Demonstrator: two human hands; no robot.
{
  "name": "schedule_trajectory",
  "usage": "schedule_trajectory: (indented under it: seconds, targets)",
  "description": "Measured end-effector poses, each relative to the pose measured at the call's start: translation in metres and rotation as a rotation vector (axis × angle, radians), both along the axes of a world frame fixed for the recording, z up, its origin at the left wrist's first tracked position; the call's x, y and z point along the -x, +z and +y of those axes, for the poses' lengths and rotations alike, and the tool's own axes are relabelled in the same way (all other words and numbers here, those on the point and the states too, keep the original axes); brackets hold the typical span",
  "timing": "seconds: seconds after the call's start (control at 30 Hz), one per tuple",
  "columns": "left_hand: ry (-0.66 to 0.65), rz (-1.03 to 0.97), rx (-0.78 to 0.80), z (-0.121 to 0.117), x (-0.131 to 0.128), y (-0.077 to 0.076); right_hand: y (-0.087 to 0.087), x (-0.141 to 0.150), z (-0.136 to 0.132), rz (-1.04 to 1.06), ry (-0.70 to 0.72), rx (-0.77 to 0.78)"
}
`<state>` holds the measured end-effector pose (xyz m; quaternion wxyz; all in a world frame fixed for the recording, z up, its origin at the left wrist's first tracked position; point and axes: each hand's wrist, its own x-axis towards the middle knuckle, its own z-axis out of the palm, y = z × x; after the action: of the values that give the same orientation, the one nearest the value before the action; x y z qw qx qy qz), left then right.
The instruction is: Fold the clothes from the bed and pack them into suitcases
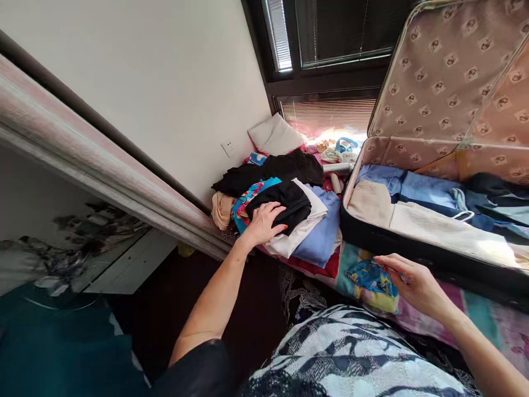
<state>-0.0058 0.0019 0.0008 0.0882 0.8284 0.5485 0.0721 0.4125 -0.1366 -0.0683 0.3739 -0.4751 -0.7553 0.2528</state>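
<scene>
A blue patterned cloth (372,277), just outside the suitcase (372,237), is pinched at its edge by the right hand (409,281); the black garment (289,201) atop the clothes pile (318,237) is touched by the left hand (262,222), spread loosely, nothing clasped. The pile is best steadied lightly, the cloth kept unbunched. In the suitcase, beige cloth (370,201), white cloth (438,229), blue clothes (425,190) and, seemingly, darker clothes (496,187) are laid.
</scene>
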Motion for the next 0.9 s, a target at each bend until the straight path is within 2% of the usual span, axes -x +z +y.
schedule_trajectory:
  seconds: [0.27,0.37,0.43,0.53,0.67,0.73,0.8,0.9]
  targets:
    - [-0.173,-0.124,0.025,0.017,0.025,0.009,-0.031,0.029,0.005,0.013,-0.015,0.166]
    - [-0.25,-0.262,0.001,0.033,0.033,0.02,-0.035,0.04,0.009,0.017,-0.003,0.216]
    - [-0.259,-0.345,-0.012,0.05,0.036,0.031,-0.031,0.045,0.013,0.022,0.008,0.236]
    - [-0.21,-0.439,0.033,0.087,0.037,0.046,-0.009,0.052,0.024,0.026,0.04,0.247]
    - [-0.089,-0.496,0.143,0.151,0.029,0.051,0.049,0.059,0.059,0.032,0.098,0.221]
    - [-0.045,-0.441,0.159,0.184,0.022,0.048,0.08,0.062,0.092,0.007,0.108,0.203]
    - [-0.023,-0.322,0.148,0.212,0.012,0.044,0.103,0.068,0.135,-0.029,0.071,0.195]
    - [-0.007,-0.158,0.139,0.245,0.0,0.034,0.119,0.081,0.208,-0.007,-0.028,0.258]
